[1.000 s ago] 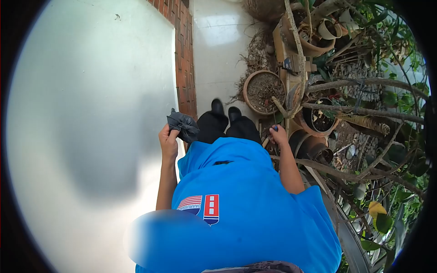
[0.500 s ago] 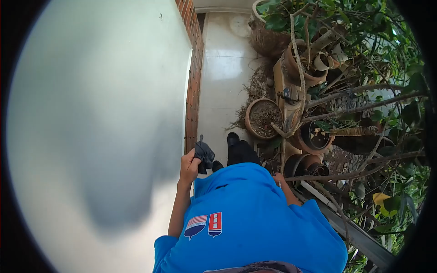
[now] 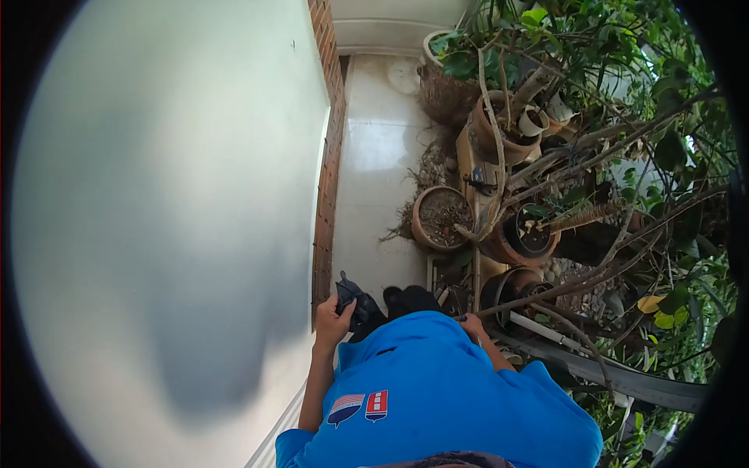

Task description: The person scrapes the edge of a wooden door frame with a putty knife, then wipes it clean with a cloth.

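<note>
Plastic bag (image 3: 355, 299), long axis indistinct, is pinched in our left hand (image 3: 331, 320); our right hand (image 3: 473, 327), whose grasp we cannot tell, lies nearer the terracotta pot (image 3: 442, 219) on the right edge of the walkway (image 3: 368, 238).

Holding L forearm (image 3: 317, 386) fwd beside L edge of blue shirt (image 3: 460, 382), w/ L hand (image 3: 333, 318) pinched shut just ahead of it. Angling R forearm (image 3: 497, 357) fwd, w/ R hand (image 3: 473, 327) curled at shirt's R front edge.
</note>
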A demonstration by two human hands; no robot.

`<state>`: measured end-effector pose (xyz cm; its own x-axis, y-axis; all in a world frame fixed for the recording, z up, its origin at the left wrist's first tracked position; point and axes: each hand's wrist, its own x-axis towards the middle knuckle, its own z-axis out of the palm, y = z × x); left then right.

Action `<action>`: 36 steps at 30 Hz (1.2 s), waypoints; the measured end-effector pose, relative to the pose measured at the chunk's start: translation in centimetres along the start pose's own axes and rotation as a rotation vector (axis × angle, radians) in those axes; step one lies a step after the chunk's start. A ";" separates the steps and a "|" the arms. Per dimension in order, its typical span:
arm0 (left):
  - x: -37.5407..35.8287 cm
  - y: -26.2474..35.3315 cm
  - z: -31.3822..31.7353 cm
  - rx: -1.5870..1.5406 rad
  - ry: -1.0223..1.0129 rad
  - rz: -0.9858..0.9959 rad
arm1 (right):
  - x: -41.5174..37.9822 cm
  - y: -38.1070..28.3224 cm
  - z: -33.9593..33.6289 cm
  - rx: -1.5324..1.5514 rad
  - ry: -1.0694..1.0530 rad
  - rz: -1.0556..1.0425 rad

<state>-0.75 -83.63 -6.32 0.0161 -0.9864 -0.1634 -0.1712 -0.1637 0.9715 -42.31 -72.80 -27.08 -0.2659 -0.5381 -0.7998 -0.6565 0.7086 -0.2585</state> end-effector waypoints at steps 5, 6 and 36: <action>-0.9 1.5 1.2 0.064 0.080 0.068 | 4.1 2.7 1.9 -0.108 -0.139 0.052; -1.2 2.6 1.4 0.091 0.085 0.052 | 3.7 2.2 1.4 -0.086 -0.148 0.048; -28.0 0.3 -4.2 0.091 0.114 -0.060 | -3.6 -2.6 10.4 -0.122 0.026 -0.469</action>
<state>2.87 -56.12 -0.69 0.1394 -0.9709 -0.1949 -0.2547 -0.2254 0.9404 -32.32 -68.00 -29.16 0.0618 -0.7988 -0.5984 -0.7873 0.3295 -0.5211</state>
